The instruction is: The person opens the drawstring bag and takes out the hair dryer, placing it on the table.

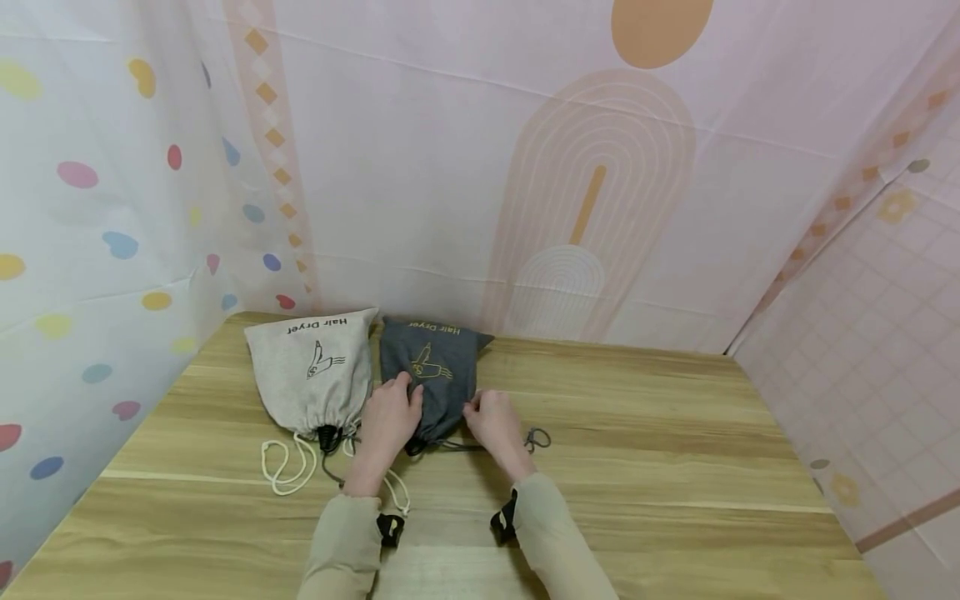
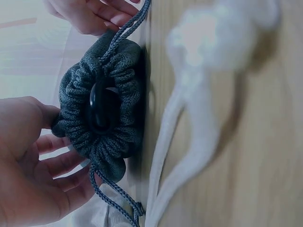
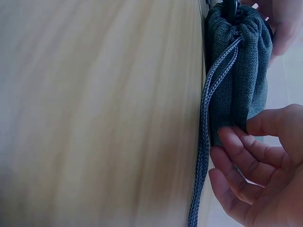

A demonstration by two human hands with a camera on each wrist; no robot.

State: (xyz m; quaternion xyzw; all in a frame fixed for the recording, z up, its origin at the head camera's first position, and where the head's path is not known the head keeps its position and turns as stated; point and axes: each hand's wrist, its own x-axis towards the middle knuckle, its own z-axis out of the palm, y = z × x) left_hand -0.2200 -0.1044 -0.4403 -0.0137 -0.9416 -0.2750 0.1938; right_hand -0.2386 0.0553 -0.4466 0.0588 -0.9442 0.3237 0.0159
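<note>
A dark grey drawstring bag (image 1: 457, 350) with yellow "Hair Dryer" print lies flat at the back of the table, its gathered mouth toward me. Something black and looped pokes out of that mouth, as the left wrist view shows. On the bag's left side, my left hand (image 1: 392, 417) pinches a fold of cloth between thumb and fingers. My right hand (image 1: 495, 421) pinches the right edge with its thumb and fingertips. Grey cords (image 1: 537, 438) trail from both sides of the mouth. Left of it lies a light grey drawstring bag (image 1: 281, 358), with similar black print.
White cords (image 1: 288, 471) from the light bag loop over the wooden table (image 1: 637, 483). A black end (image 1: 328, 437) sticks out of that bag's mouth. Patterned cloth (image 1: 420, 167) hangs behind the table and along its sides.
</note>
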